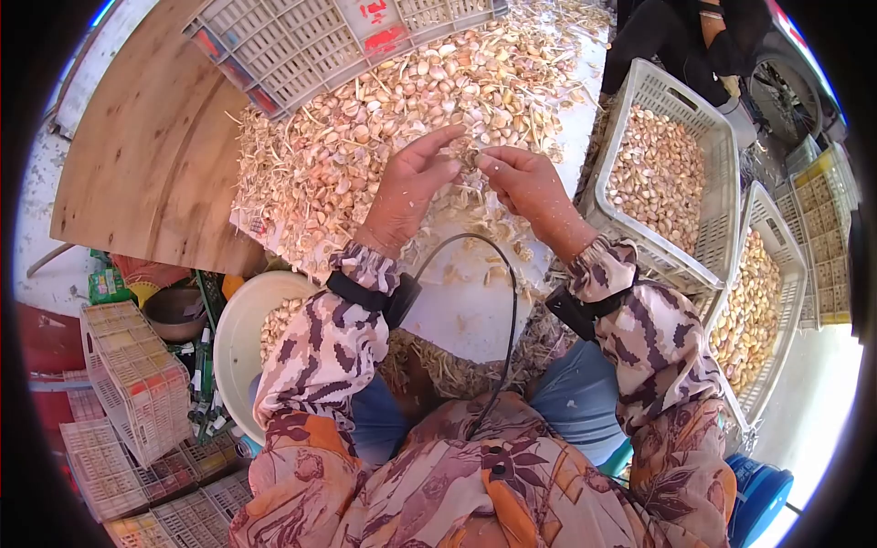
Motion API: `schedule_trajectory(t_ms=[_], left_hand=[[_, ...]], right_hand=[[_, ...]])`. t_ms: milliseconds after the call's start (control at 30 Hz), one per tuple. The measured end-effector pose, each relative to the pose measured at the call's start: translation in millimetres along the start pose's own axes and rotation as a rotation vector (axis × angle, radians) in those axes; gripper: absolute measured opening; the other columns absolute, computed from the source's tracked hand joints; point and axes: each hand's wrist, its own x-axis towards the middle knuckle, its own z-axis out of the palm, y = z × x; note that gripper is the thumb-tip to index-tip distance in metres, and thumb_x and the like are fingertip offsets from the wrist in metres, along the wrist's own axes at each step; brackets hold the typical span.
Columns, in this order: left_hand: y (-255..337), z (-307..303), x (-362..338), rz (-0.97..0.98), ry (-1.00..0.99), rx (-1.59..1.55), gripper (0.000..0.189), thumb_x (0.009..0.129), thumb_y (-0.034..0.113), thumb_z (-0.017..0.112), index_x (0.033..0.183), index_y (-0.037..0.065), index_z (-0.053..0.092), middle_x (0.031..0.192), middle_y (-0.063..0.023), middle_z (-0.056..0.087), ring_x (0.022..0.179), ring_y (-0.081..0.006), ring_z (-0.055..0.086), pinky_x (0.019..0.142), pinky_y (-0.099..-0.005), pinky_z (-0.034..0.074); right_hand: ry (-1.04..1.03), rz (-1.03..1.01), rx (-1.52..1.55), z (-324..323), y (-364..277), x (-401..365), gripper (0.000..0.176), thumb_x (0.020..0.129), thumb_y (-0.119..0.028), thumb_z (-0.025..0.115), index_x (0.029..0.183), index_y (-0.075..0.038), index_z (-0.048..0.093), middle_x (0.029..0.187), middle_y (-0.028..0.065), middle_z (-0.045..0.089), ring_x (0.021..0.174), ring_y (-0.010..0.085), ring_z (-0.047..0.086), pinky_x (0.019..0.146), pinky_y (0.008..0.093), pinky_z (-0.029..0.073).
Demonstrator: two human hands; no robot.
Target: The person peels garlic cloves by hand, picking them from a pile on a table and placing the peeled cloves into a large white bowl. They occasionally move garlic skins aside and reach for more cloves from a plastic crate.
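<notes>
In front of me, a small piece of garlic (pixel 469 152) with dry, papery skin is held between both hands above the heap. My left hand (pixel 408 189) has thumb and index finger at its left side. The right hand (pixel 532 185) pinches it from the other side, fingers curled in. Exactly what part of the bulb it is, I cannot make out. Around and beneath the hands, loose garlic cloves (pixel 347 155) are spread in a thick layer with stalks and skins. Thin husks (pixel 457 219) lie between my wrists on the white tabletop (pixel 470 315).
A grey plastic crate (pixel 301 46) sits on the heap. At right stand crates of cloves, one nearer (pixel 722 233) and one lower (pixel 787 301). A pale tub (pixel 236 342) holds cloves at left, near stacked crates (pixel 137 384). Another person's dark-clothed legs (pixel 658 41) show top right.
</notes>
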Motion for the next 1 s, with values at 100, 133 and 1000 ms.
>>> schedule_trajectory(t_ms=[100,133,1000], left_hand=[[3,22,-25,-0.023,0.077,0.219,0.042,0.087,0.006,0.057,0.127,-0.003,0.048,0.086,0.0000,0.059,0.074,-0.0072,0.053,0.070,-0.0206,0.045],[1,28,-30,-0.024,0.143,0.285,0.042,0.088,0.008,0.057,0.127,-0.003,0.048,0.085,-0.0004,0.059,0.071,-0.0067,0.052,0.067,-0.0203,0.044],[2,-10,-33,0.124,0.231,0.723,0.013,0.083,0.005,0.060,0.094,0.001,0.065,0.083,-0.0074,0.064,0.074,-0.0138,0.061,0.067,-0.0249,0.049]], right_hand=[[0.023,-0.317,-0.146,6,6,-8,0.019,0.077,-0.019,0.064,0.082,-0.001,0.070,0.071,0.0089,0.067,0.063,0.0132,0.061,0.059,0.0276,0.048],[0.032,-0.282,-0.165,9,7,-13,0.021,0.075,-0.022,0.065,0.079,-0.002,0.070,0.070,0.0105,0.066,0.061,0.0162,0.061,0.059,0.0301,0.048],[0.162,0.018,0.764,-114,-36,-64,0.017,0.091,-0.015,0.052,0.100,-0.001,0.054,0.069,-0.0026,0.046,0.049,0.0033,0.032,0.039,0.0174,0.022]])
